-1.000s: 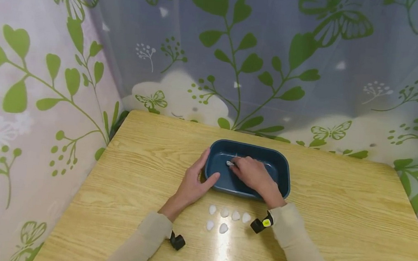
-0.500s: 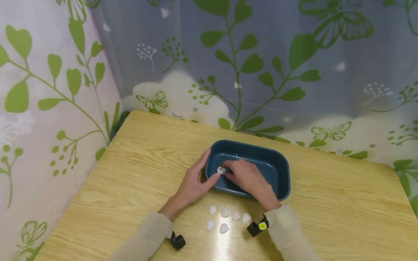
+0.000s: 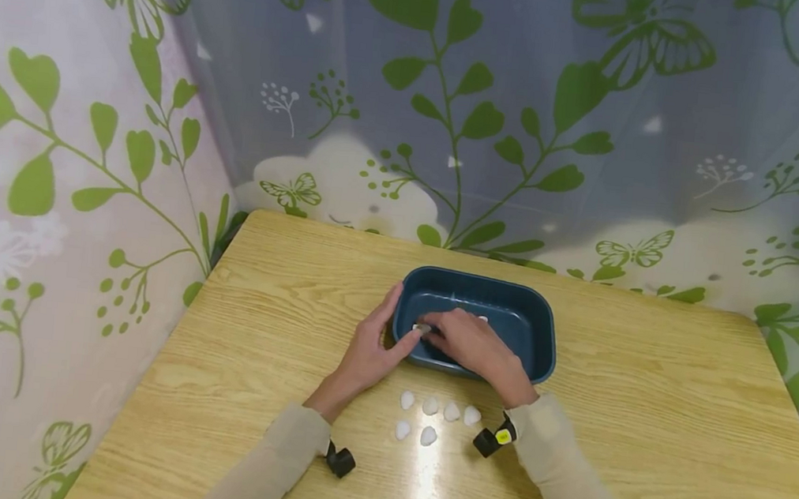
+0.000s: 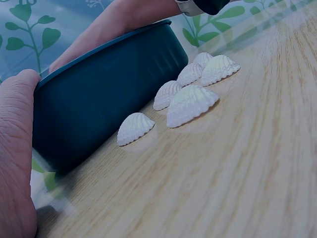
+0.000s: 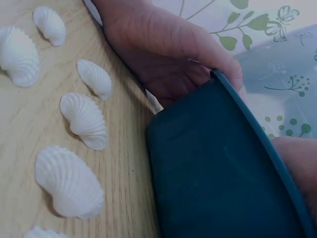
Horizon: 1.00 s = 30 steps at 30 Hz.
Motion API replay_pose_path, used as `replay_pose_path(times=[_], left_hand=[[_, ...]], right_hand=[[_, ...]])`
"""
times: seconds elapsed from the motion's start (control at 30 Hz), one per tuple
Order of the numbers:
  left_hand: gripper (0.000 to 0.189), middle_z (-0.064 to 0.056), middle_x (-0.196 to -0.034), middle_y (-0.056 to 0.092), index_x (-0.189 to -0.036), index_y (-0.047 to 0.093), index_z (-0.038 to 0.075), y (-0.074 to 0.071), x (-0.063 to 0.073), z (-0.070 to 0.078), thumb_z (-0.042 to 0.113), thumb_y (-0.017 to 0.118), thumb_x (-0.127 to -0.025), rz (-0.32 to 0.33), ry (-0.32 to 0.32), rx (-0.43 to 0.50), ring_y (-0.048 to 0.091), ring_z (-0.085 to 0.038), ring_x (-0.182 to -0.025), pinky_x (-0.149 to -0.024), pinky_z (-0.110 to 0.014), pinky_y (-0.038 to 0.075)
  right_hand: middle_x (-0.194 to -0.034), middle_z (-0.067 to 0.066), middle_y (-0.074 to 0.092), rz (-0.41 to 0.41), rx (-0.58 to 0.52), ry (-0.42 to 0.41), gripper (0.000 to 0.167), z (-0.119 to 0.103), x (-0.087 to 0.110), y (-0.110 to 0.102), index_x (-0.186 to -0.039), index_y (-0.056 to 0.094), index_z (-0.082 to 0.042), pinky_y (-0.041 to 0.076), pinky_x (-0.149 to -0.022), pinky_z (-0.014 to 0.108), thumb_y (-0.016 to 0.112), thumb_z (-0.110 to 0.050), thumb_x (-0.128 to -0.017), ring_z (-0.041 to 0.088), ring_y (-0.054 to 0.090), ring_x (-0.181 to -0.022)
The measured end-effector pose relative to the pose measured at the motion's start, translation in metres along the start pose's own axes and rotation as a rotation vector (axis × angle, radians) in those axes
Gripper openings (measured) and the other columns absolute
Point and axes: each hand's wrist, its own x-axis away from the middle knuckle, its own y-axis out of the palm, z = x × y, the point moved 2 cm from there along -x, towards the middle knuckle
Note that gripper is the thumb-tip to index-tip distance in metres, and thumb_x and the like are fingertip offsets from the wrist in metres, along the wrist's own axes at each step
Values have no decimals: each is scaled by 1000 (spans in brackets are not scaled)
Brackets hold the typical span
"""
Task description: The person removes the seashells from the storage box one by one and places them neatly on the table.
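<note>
A dark blue rectangular basin (image 3: 524, 324) stands on the wooden table. My left hand (image 3: 371, 350) holds its left end, thumb over the rim and fingers along the outer wall, as the right wrist view also shows. Inside the basin, my right hand (image 3: 470, 341) pinches a small white seashell (image 3: 420, 328) close to the left thumb. The basin wall hides those fingers in both wrist views. A bit of white (image 3: 483, 318) shows in the basin just behind the right hand. In front of the basin lie several white ribbed seashells (image 4: 192, 104), in two loose rows.
The pale wood table (image 3: 281, 302) extends to both sides of the basin. A cloth with green leaves and butterflies (image 3: 482, 122) hangs along its back and left edges. Black wrist cameras (image 3: 340, 461) sit under both sleeves.
My right hand has moved left inside the basin with the seashell, up to the left thumb. The seashell has turned in its fingers. My left hand and the seashells on the table have stayed put.
</note>
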Motion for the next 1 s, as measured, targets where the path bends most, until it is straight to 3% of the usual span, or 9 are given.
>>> replay_pose_path(times=[0.2,0.4,0.53,0.67,0.83,1.0], left_hand=[[81,-2,-172,24,-168,21,19,0,0,0,38,65,-103,-3,-15,-3,21,-15,-158,-128,-41,24],[81,-3,-172,25,-168,22,16,1,0,1,32,68,-102,10,-1,10,22,-17,-158,-128,-43,25],[81,-3,-172,25,-168,23,15,0,0,1,33,67,-102,8,1,4,22,-17,-158,-128,-42,25],[81,-1,-171,25,-168,22,16,0,0,2,34,67,-102,12,-4,1,23,-17,-158,-128,-42,25],[81,-4,-171,26,-168,22,15,0,1,2,31,67,-103,19,9,4,24,-21,-158,-127,-46,26],[81,-7,-172,25,-168,22,15,0,0,2,34,67,-103,7,12,10,23,-21,-158,-128,-45,25]], right_hand=[[-85,-1,70,-11,-147,-22,19,7,0,-3,-108,75,-8,51,-68,30,57,-12,-108,6,54,-65],[-79,-3,65,-24,-97,96,22,12,3,-9,-98,74,-10,48,-65,32,56,-15,-108,11,54,-65],[-83,-4,67,-7,-71,149,18,13,5,-8,-106,73,-10,49,-62,31,62,-25,-107,10,56,-66],[-80,-5,65,-15,-68,135,26,10,6,-5,-116,71,-9,48,-56,29,68,-32,-104,9,54,-62],[-73,-7,60,-18,-68,66,17,9,4,-4,-114,71,-9,44,-53,26,68,-22,-103,8,51,-58],[-71,-6,59,-32,-104,71,19,11,6,-8,-119,71,-7,42,-52,27,69,-16,-102,9,51,-56]])
